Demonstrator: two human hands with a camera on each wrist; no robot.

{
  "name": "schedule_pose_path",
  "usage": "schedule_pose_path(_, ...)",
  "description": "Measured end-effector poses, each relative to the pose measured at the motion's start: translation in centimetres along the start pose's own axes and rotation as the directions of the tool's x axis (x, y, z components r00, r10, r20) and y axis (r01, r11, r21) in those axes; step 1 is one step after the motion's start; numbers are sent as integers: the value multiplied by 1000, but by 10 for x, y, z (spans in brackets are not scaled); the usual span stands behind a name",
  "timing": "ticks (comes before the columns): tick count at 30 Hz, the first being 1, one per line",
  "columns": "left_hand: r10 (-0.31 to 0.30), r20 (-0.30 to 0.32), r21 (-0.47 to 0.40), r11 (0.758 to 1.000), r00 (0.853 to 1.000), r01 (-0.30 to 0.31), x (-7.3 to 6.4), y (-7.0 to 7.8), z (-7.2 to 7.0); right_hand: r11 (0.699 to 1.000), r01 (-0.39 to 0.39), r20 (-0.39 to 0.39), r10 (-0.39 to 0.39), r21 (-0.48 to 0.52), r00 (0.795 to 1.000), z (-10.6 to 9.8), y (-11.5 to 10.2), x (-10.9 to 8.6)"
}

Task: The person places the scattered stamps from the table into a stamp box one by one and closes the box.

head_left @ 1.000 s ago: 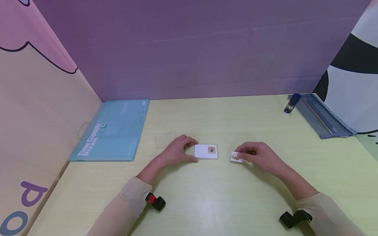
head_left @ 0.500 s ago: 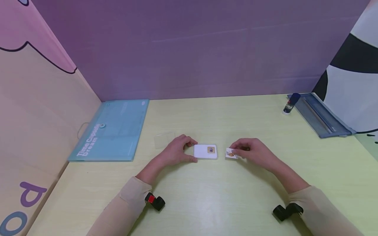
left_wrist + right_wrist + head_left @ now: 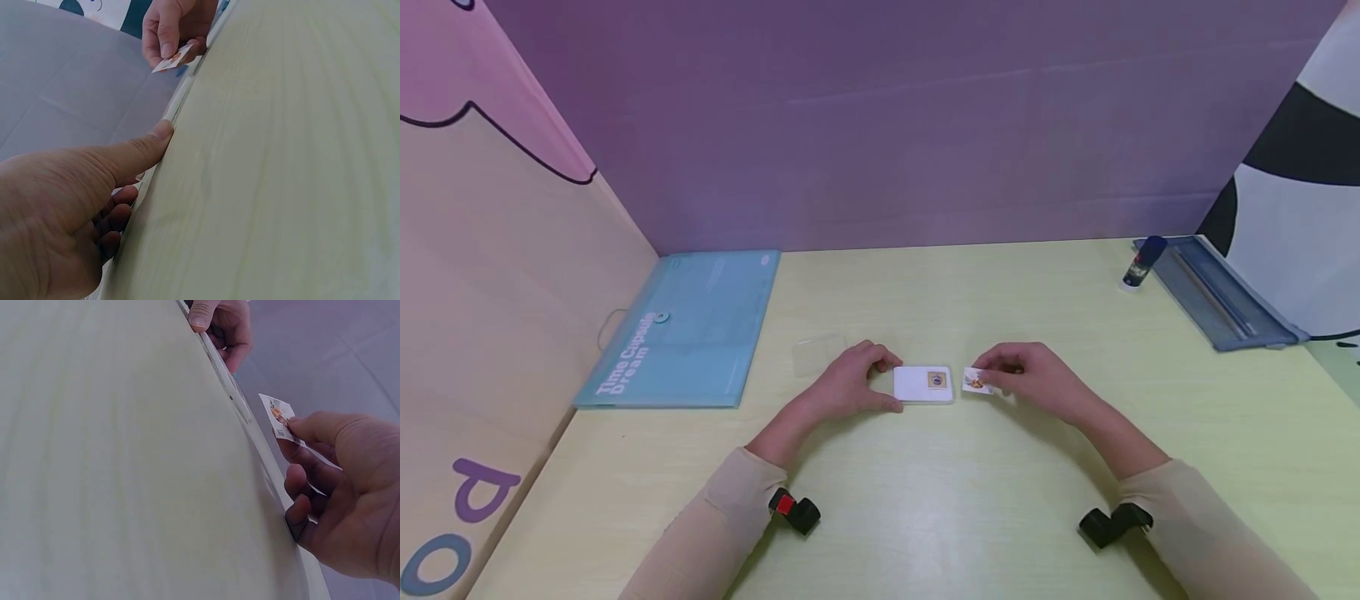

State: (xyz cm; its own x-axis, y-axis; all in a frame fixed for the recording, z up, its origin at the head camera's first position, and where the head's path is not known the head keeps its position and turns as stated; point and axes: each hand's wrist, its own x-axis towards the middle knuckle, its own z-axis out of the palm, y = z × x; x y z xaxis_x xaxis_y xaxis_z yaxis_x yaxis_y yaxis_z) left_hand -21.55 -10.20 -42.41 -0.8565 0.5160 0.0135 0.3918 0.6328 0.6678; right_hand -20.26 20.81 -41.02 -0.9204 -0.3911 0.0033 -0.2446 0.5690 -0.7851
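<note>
A flat white case (image 3: 911,383) with rounded corners and a clear rim, like a phone case, lies on the table. Near its right end sits a small tan stamp (image 3: 937,381) with a dark design. My left hand (image 3: 855,382) grips the case's left end, thumb on the near edge and fingers on the far edge. Just off the right end, my right hand (image 3: 1032,379) pinches a small white stamp (image 3: 976,382) with an orange picture between thumb and index finger. In the right wrist view that held stamp (image 3: 279,418) is tilted above the table, its edge notched.
A clear plastic sheet (image 3: 815,356) lies behind the left hand. On the left is a blue button folder (image 3: 700,333) with white lettering. At the back right, a glue stick (image 3: 1142,265) stands beside a grey-blue pouch (image 3: 1225,292). Walls border the table.
My right hand has moved left and slightly away from me, bringing the pinched stamp close to the case's right end. My left hand and the case have stayed in place.
</note>
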Motion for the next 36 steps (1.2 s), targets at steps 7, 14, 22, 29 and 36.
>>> schedule_pose_path(7,1,-1,-12,1000,1000,-1,-1,-1,0,1000,5,5,-5,15,1000,2,-3,7)
schedule_pose_path(14,-14,1,-15,1000,1000,14,-1,0,0,999,13,23,-14,45,1000,6,-5,14)
schedule_pose_path(22,-7,3,-9,1000,1000,7,0,1,0,997,34,41,-36,67,999,10,-13,19)
schedule_pose_path(29,-9,8,-2,1000,1000,9,0,1,0,997,30,38,-33,71,999,13,-18,23)
schedule_pose_path(36,-18,9,-13,1000,1000,18,0,1,0,998,41,48,-43,52,998,18,-19,29)
